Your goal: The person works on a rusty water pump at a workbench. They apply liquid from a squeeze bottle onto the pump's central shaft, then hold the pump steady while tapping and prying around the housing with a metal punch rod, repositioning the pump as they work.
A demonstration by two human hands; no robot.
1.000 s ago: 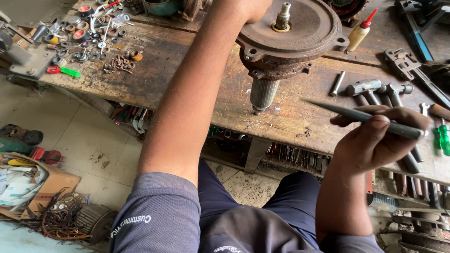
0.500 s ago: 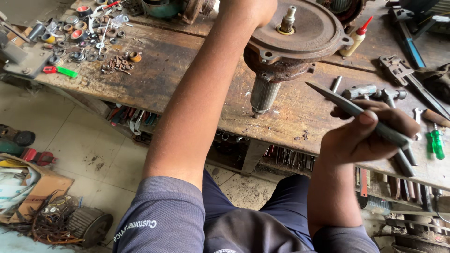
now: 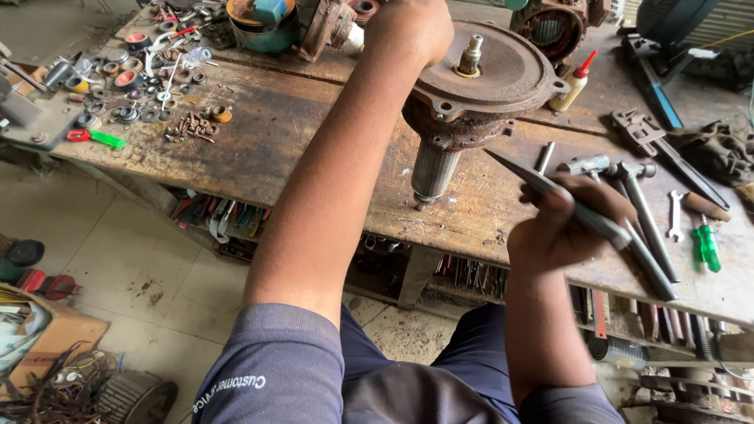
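Observation:
A rusty motor end cover with its shaft and rotor (image 3: 471,94) stands on end on the worn wooden workbench (image 3: 298,133). My left hand (image 3: 408,27) grips the top left rim of that cover. My right hand (image 3: 567,224) is closed round a long grey metal punch (image 3: 550,192), whose pointed tip aims up and left toward the rusty housing below the cover. The tip sits just right of the rotor, a little apart from it.
Hammers (image 3: 628,196), a spanner (image 3: 674,216), a green-handled screwdriver (image 3: 707,245) and a pipe wrench (image 3: 652,141) lie right of my hand. A small oil bottle (image 3: 573,82) stands behind. Washers and bearings (image 3: 133,86) cover the bench's left end. More tools hang under the bench.
My right hand has lifted the punch and swung its tip left toward the rusty housing. The view has tilted down a little. My left hand stays on the cover.

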